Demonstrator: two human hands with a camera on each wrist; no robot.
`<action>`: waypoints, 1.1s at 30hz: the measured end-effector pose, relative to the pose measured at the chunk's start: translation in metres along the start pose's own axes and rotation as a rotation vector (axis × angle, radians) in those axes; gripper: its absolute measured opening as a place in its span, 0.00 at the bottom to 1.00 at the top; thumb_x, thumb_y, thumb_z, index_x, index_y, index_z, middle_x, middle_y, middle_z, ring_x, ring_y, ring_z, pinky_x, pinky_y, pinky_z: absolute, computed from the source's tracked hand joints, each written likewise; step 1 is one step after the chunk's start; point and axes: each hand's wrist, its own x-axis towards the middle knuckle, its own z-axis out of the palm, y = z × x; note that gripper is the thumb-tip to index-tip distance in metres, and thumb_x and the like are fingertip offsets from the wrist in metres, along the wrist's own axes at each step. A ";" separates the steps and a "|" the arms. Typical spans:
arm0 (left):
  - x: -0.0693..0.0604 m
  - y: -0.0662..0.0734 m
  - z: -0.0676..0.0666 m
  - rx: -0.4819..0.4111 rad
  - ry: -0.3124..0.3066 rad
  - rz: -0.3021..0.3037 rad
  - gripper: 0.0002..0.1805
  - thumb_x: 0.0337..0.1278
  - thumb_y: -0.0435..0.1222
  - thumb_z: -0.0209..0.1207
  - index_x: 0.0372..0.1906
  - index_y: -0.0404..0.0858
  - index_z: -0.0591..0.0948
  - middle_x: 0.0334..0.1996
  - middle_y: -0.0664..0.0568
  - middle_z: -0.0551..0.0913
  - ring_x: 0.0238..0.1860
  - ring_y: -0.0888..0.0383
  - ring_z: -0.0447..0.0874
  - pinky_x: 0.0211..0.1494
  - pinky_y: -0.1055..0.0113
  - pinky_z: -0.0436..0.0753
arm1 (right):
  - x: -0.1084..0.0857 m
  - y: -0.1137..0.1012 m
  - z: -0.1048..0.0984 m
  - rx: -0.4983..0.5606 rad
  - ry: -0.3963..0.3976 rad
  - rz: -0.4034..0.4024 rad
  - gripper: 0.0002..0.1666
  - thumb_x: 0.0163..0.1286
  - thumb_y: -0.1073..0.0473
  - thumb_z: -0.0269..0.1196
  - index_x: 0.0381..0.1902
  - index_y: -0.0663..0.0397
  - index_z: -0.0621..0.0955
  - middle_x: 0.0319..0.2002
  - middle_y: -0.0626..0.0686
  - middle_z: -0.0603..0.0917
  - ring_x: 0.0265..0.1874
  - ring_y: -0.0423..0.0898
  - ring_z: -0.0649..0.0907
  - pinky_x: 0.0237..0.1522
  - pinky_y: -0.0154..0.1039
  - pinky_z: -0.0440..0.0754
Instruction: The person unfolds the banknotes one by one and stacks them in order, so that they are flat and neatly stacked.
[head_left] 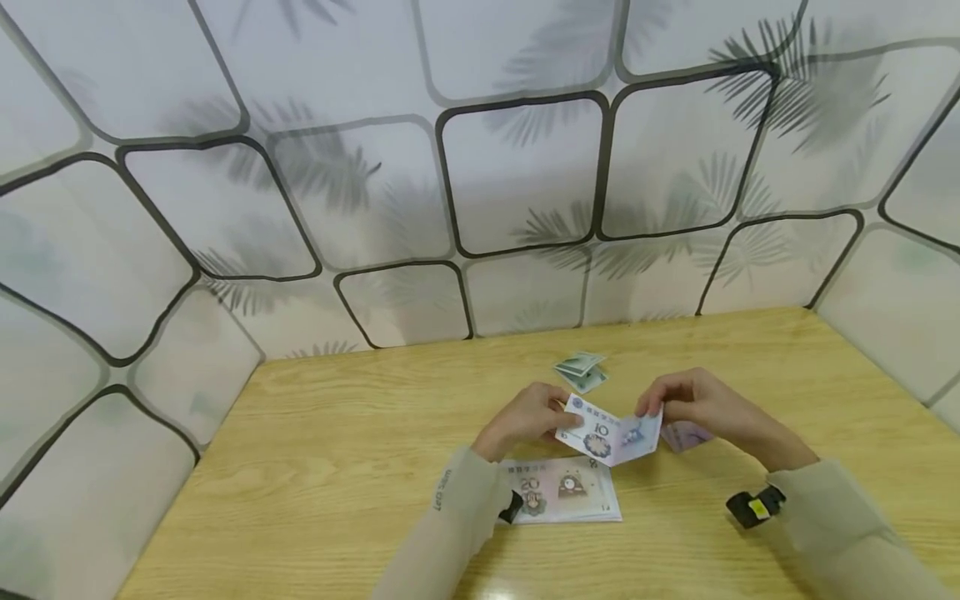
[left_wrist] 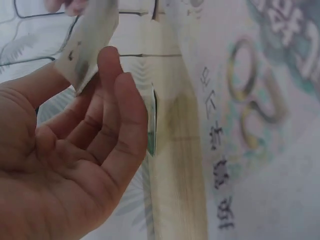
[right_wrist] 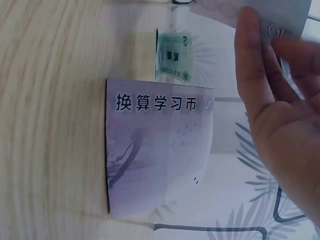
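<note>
Between both hands, raised over the table, is a paper play banknote marked 10 (head_left: 597, 427), with a crease across its middle. My left hand (head_left: 528, 419) pinches its left end between thumb and fingers. At the other end, my right hand (head_left: 708, 408) pinches the note's edge. Under the left forearm lies a stack of notes marked 20 (head_left: 573, 487), partly covered by the sleeve. A purple note (right_wrist: 160, 150), folded and printed with Chinese characters, lies below the right hand. Farther back sit folded green notes (head_left: 581, 372), one marked 2 in the right wrist view.
The wooden tabletop (head_left: 337, 450) meets a patterned curtain (head_left: 525, 183) at the back and on both sides. A black wrist strap (head_left: 753, 507) hangs at the right cuff, and another dark strap (head_left: 512, 507) shows at the left cuff.
</note>
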 end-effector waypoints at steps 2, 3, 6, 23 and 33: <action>-0.002 -0.001 -0.002 -0.007 0.013 0.028 0.04 0.66 0.28 0.63 0.34 0.30 0.82 0.25 0.51 0.81 0.25 0.60 0.81 0.32 0.65 0.86 | -0.001 -0.001 0.002 -0.023 0.046 0.046 0.14 0.72 0.78 0.48 0.32 0.67 0.79 0.47 0.62 0.85 0.47 0.36 0.82 0.45 0.33 0.82; -0.003 -0.002 -0.003 -0.018 0.022 0.041 0.08 0.67 0.28 0.62 0.30 0.31 0.79 0.22 0.52 0.78 0.24 0.60 0.79 0.31 0.65 0.86 | -0.001 -0.002 0.003 -0.033 0.069 0.063 0.16 0.72 0.78 0.46 0.32 0.67 0.80 0.49 0.65 0.84 0.48 0.36 0.81 0.45 0.33 0.82; -0.006 -0.003 -0.007 -0.056 0.064 0.084 0.15 0.68 0.27 0.61 0.25 0.35 0.71 0.19 0.54 0.73 0.23 0.59 0.76 0.32 0.63 0.86 | 0.000 -0.004 0.007 -0.052 0.126 0.095 0.16 0.77 0.74 0.47 0.38 0.70 0.82 0.55 0.71 0.80 0.50 0.33 0.79 0.46 0.33 0.82; -0.025 -0.009 -0.029 -0.157 0.175 0.227 0.09 0.72 0.30 0.59 0.48 0.26 0.83 0.31 0.52 0.85 0.28 0.61 0.79 0.44 0.47 0.86 | 0.004 -0.012 0.020 0.123 0.262 0.176 0.14 0.75 0.70 0.58 0.49 0.82 0.70 0.28 0.49 0.83 0.25 0.43 0.82 0.29 0.42 0.87; -0.039 -0.011 -0.044 -0.223 0.054 0.296 0.13 0.74 0.28 0.54 0.52 0.20 0.80 0.43 0.43 0.87 0.37 0.60 0.86 0.48 0.53 0.86 | 0.004 -0.012 0.021 0.204 0.264 0.127 0.04 0.76 0.71 0.57 0.40 0.70 0.76 0.30 0.49 0.84 0.27 0.42 0.82 0.28 0.38 0.86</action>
